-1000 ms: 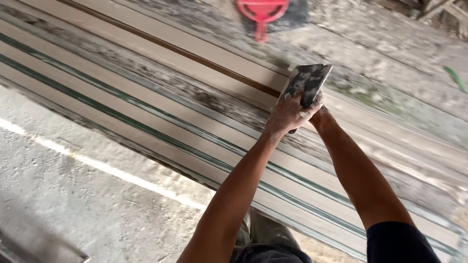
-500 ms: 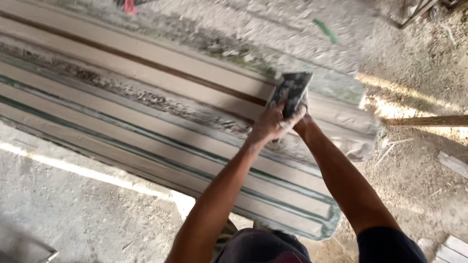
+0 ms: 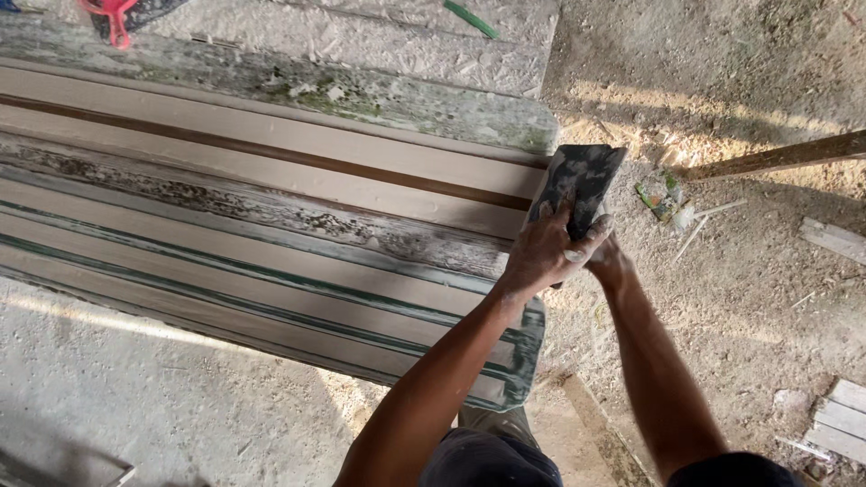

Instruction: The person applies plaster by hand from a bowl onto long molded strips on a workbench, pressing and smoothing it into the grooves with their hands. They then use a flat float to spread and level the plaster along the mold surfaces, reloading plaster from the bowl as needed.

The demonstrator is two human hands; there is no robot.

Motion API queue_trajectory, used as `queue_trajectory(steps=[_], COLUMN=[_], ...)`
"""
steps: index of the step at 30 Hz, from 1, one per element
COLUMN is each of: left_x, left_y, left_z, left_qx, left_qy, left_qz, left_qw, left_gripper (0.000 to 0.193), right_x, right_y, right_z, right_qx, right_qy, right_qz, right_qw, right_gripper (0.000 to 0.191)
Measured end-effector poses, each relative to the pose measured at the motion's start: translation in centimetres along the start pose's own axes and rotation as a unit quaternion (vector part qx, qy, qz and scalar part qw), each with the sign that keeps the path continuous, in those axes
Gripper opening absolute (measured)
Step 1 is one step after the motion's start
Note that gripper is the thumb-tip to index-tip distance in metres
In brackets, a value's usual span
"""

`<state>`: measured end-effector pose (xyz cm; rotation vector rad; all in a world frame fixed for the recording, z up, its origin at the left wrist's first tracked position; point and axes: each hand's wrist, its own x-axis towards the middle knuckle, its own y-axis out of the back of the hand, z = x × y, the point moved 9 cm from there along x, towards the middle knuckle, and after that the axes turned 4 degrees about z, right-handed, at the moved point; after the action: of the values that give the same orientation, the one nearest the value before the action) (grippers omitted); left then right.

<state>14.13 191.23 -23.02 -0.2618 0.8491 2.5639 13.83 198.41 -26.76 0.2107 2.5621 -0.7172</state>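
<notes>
A dark, mottled sanding block (image 3: 582, 185), rectangular with a worn, blotchy face, sits at the right end of a long moulded wooden panel (image 3: 271, 194), partly overhanging its edge. The left hand (image 3: 546, 252) is clamped over the block's lower part, fingers curled around it; the right hand (image 3: 606, 257) lies tucked beneath and behind, its grip hidden, so whether it clasps the block cannot be told. The panel is ribbed lengthwise, pale sanded bands alternating with flaking green-grey paint and one brown groove. Half a second ago the block stood further in from the panel's end. Sawdust covers the dirt floor (image 3: 740, 298); a red-handled tool (image 3: 113, 16) lies at top left.
</notes>
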Motion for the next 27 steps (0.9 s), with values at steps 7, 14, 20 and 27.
queue_trajectory(steps=[7, 14, 20, 27], left_x=[-0.5, 1.4, 0.8, -5.0], left_y=[-4.2, -8.2, -5.7, 7.4], left_z=[1.5, 4.6, 1.4, -11.2], left_qx=[-0.006, -0.149, -0.320, -0.702], left_qy=[0.073, 0.045, -0.029, 0.146], left_qz=[0.000, -0.081, -0.062, -0.045], left_qw=[0.997, 0.985, 0.945, 0.696], left_gripper=[0.102, 0.095, 0.058, 0.033], right_x=[-1.5, 0.2, 6.2, 9.0], right_y=[3.9, 6.3, 6.1, -2.7], right_z=[2.6, 0.2, -8.6, -6.3], right_qx=[0.096, 0.186, 0.236, 0.047], right_qy=[-0.007, 0.047, 0.158, 0.085], right_qz=[-0.004, -0.013, -0.062, -0.064], right_qw=[0.995, 0.981, 0.957, 0.993], right_gripper=[0.021, 0.021, 0.022, 0.028])
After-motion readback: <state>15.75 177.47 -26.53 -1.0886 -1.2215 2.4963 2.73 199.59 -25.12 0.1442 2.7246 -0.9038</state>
